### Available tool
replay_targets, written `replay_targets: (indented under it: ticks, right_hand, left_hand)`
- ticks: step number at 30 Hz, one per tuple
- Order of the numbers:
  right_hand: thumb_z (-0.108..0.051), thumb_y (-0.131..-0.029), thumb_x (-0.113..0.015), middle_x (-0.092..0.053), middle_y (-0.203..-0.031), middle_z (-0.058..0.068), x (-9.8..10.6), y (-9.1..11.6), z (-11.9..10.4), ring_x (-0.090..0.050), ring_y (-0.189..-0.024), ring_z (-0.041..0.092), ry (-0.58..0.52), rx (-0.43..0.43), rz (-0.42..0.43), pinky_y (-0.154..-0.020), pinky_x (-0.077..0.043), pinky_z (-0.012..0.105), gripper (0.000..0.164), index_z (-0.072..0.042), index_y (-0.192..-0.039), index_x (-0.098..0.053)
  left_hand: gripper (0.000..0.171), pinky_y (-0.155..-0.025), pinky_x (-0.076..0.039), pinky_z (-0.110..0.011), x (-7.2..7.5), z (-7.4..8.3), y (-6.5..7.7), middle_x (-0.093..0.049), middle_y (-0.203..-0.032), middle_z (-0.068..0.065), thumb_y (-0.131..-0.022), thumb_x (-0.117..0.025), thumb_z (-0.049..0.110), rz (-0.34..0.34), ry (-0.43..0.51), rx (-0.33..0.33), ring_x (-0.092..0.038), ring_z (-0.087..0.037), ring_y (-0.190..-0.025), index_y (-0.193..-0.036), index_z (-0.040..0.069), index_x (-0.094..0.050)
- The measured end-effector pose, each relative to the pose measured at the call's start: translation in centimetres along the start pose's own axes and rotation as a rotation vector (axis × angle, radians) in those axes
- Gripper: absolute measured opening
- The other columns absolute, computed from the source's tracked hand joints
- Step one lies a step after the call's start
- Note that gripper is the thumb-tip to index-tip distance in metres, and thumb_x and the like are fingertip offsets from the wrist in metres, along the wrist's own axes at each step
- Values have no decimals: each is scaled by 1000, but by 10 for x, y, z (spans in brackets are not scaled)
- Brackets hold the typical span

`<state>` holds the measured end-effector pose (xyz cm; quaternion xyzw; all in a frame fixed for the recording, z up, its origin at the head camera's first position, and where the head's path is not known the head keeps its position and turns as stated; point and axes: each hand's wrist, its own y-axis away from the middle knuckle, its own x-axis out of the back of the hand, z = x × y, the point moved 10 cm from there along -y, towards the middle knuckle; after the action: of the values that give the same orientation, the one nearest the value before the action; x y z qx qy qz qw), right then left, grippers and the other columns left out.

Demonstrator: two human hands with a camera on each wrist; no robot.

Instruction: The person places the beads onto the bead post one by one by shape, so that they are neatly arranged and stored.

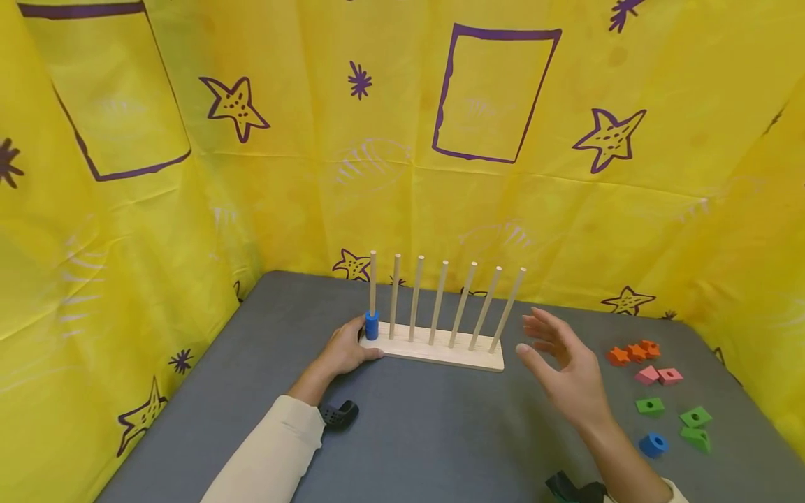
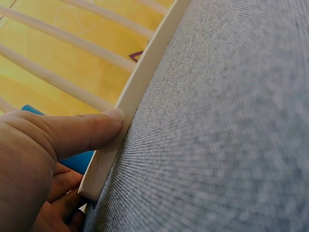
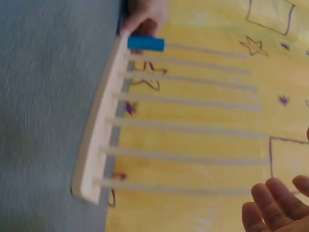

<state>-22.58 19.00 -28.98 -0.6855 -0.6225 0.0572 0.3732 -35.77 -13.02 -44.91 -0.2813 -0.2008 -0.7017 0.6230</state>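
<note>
A wooden peg stand (image 1: 434, 355) rests on the grey table, with several upright rods rising in a row from its flat base. Round the foot of the leftmost rod sits a blue cylinder (image 1: 372, 326). My left hand (image 1: 342, 349) grips the base's left end; in the left wrist view the thumb (image 2: 91, 130) lies on its front edge, and the other fingers are partly hidden behind it. Off the stand's right end, my right hand (image 1: 574, 381) hovers with fingers extended and nothing in it, apart from the rods.
On the right of the table (image 1: 440, 440) lie orange star blocks (image 1: 635, 351), pink blocks (image 1: 658, 376), green blocks (image 1: 695, 417) and a blue block with a hole (image 1: 653, 445). A yellow patterned cloth (image 1: 390, 202) hangs behind and along both sides.
</note>
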Motion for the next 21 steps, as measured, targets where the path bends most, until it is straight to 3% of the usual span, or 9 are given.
replay_targets:
  ticks: [9,14,18,21]
  right_hand:
    - [13,-83,-68,-60,-122,3,53,15,5,-58,-105,11,102,-24,65,-85,-45,15,60,-4,-138,-50]
    - [16,-82,-67,-62,-120,3,82,26,22,-59,-103,10,118,-92,144,-85,-44,15,59,-1,-137,-51]
    - [11,-84,-67,-63,-117,0,113,43,45,-60,-98,8,168,-222,277,-81,-45,12,55,-4,-136,-54]
    - [1,-88,-69,-63,-116,-5,135,60,66,-59,-97,4,221,-372,378,-77,-44,8,50,-11,-135,-57]
  left_hand:
    - [83,-104,-34,-51,0,0,-1,-46,-139,-26,-77,-83,18,3,-11,-5,-41,-40,-129,-142,-8,-39]
    - [81,-102,-36,-51,0,0,-1,-48,-136,-26,-77,-84,18,8,-23,-22,-44,-41,-126,-139,-10,-41]
    - [81,-103,-35,-50,0,1,0,-48,-137,-26,-77,-83,18,5,-14,-21,-43,-40,-127,-140,-10,-41]
    - [81,-104,-34,-50,0,1,1,-47,-138,-26,-78,-83,19,3,-6,-15,-42,-40,-128,-141,-10,-40]
